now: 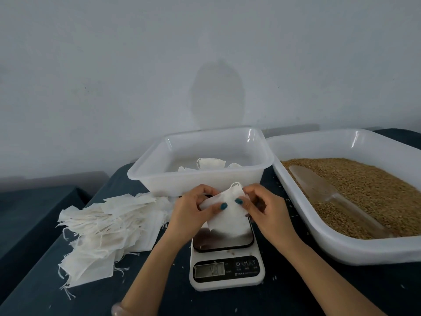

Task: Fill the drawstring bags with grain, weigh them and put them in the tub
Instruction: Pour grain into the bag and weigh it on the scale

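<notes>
Bag (230,216) sits empty and flat just over the scale (227,273), pinched at its top edge by left hand (193,209) and right hand (267,212), with the scoop (319,190) and grain (376,190) off right, nearer the right hand.

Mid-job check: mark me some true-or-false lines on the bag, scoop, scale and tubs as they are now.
1. The left hand and right hand both pinch one bag over the scale. True.
2. The scoop lies on the scale. False: it lies on the grain in the right tub.
3. The tub behind the scale holds nothing. False: a few bags lie inside.
4. A pile of bags lies left of the scale. True.
</notes>
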Demonstrator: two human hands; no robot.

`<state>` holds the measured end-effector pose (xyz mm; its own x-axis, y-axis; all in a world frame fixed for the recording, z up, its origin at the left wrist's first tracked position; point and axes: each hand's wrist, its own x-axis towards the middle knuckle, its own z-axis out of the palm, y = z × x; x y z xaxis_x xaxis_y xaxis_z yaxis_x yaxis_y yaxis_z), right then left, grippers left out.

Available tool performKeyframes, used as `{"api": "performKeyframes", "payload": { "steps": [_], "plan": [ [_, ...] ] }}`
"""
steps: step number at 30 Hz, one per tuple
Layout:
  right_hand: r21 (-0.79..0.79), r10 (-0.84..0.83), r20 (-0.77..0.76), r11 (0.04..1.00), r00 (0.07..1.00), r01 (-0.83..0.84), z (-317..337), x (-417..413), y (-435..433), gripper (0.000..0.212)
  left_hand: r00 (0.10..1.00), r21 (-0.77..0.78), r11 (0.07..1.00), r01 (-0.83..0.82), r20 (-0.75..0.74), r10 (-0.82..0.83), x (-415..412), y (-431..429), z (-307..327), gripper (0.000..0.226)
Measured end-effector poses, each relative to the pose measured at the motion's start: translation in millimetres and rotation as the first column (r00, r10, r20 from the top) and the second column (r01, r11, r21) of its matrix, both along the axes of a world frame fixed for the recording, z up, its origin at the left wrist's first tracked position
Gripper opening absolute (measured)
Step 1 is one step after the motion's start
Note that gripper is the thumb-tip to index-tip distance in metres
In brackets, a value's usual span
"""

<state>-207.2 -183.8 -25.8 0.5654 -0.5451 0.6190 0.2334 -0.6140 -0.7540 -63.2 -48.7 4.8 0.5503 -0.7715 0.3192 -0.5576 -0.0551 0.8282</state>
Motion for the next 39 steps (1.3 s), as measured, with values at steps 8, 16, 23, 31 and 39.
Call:
{"api": "performKeyframes", "payload": {
  "steps": [8,16,23,31,39],
  "plan": [
    [-0.256,-0.132,-0.021,0.959,0.991,0.123,2.8,-2.6,1.8,0.058,0.993,-0.041,0.999,-0.01,-0.12,0.005,2.6,0.3,2.0,0.012],
    [-0.519,-0.209,0.115,0.821,0.971,0.238,2.2,-1.1,2.0,0.024,0.974,-0.024,0.997,0.078,-0.209,-0.081,5.3,1.8,4.4,0.029],
    [-0.482,-0.256,0.119,0.83,0.959,0.282,-0.3,-2.2,0.0,0.03,0.977,0.092,0.978,0.188,0.086,-0.196,4.3,7.7,7.6,0.057],
    [-0.558,-0.224,0.152,0.785,0.963,0.271,3.9,-1.2,7.4,0.032,0.942,0.218,0.959,0.182,0.242,-0.234,-9.2,6.8,6.2,0.045],
    [-0.733,-0.178,0.121,0.647,0.977,0.209,12.0,-4.0,21.3,0.021,0.936,0.208,0.961,0.181,0.262,-0.233,-5.1,5.3,4.0,0.029]
  ]
}}
